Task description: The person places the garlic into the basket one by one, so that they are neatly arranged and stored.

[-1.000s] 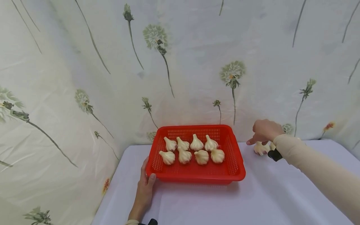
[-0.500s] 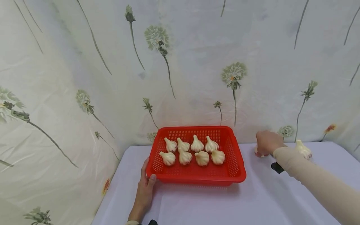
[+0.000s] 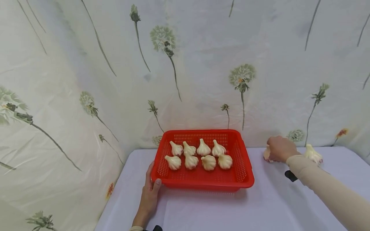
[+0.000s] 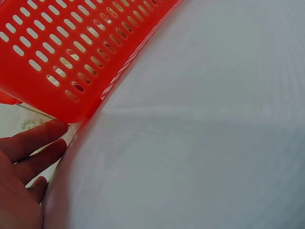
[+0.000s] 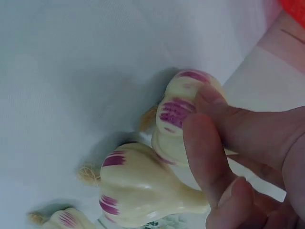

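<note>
My left hand [image 3: 148,195] grips the front left corner of the red slotted basket [image 3: 202,185], thumb at the front, fingers along the left side. In the left wrist view, its fingertips [image 4: 58,129] meet the basket's lower corner. Eight-odd, that is several, garlic bulbs [image 3: 208,162] lie in two rows inside. To the basket's right, my right hand [image 3: 281,149] pinches a purple-streaked garlic bulb [image 5: 183,102] on the table between thumb and forefinger. Close beside it lies a second garlic bulb [image 5: 138,183], largely hidden by the hand in the head view.
Another garlic bulb [image 3: 313,155] lies on the white-covered table [image 3: 219,211], right of my right hand. A curtain [image 3: 196,106] printed with dandelions hangs right behind the table and along its left side.
My right hand has come down from above the bulbs, its pointing forefinger now drawn in against one, and has shifted slightly right. The left hand stays on the basket corner.
</note>
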`<state>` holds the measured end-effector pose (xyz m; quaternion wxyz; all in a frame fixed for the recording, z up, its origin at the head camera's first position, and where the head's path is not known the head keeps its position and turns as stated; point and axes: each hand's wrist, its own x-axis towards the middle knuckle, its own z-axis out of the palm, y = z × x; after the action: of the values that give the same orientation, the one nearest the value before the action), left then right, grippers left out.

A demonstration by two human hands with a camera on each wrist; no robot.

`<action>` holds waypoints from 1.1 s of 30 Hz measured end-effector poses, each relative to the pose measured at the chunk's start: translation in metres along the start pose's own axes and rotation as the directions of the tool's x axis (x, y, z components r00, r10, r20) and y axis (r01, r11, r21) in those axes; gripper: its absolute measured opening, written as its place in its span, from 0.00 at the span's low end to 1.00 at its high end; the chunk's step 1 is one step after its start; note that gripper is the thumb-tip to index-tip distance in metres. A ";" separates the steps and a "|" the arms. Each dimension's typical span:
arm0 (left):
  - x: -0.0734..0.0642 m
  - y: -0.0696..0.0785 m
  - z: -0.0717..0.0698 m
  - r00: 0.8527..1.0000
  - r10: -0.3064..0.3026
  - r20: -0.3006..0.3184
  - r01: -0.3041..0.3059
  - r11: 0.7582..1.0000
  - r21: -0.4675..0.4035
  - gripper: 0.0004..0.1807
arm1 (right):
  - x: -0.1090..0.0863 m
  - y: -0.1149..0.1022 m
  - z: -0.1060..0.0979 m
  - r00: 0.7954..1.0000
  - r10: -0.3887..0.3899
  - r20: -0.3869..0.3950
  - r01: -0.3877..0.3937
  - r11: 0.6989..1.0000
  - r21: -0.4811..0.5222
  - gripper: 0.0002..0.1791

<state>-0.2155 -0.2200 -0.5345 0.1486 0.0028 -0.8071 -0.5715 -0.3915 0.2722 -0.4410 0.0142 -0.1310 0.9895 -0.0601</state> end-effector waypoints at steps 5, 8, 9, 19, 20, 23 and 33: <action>0.001 -0.002 -0.001 0.999 0.050 -0.001 -0.050 0.999 0.008 0.34 | 0.000 0.003 -0.003 0.999 -0.006 0.054 0.002 0.997 0.074 0.30; 0.001 -0.002 -0.001 0.999 0.054 0.000 -0.054 0.998 0.011 0.34 | -0.001 0.006 -0.004 0.994 0.005 0.106 -0.020 0.989 0.143 0.32; 0.001 -0.002 -0.002 0.999 0.050 0.000 -0.050 0.999 0.014 0.34 | -0.002 0.007 -0.003 0.992 0.007 0.125 -0.028 0.986 0.165 0.33; 0.003 -0.003 -0.001 0.999 0.051 -0.016 -0.050 0.999 0.020 0.35 | -0.003 0.014 0.005 0.983 0.003 0.182 -0.040 0.979 0.199 0.35; 0.003 -0.003 0.000 0.999 0.042 -0.015 -0.041 0.999 0.017 0.35 | -0.003 0.014 0.006 0.982 0.005 0.188 -0.044 0.979 0.200 0.35; 0.002 -0.004 0.000 1.000 0.031 -0.005 -0.031 0.999 0.010 0.35 | -0.006 0.014 0.008 0.980 0.006 0.196 -0.047 0.978 0.203 0.33; 0.002 -0.003 0.000 0.999 0.038 -0.001 -0.038 0.999 0.029 0.35 | -0.011 0.025 0.020 0.985 -0.034 0.171 0.003 0.984 0.177 0.30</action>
<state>-0.2176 -0.2215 -0.5373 0.1600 -0.0099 -0.8150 -0.5568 -0.3867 0.2969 -0.4638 0.1111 -0.1430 0.9740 -0.1359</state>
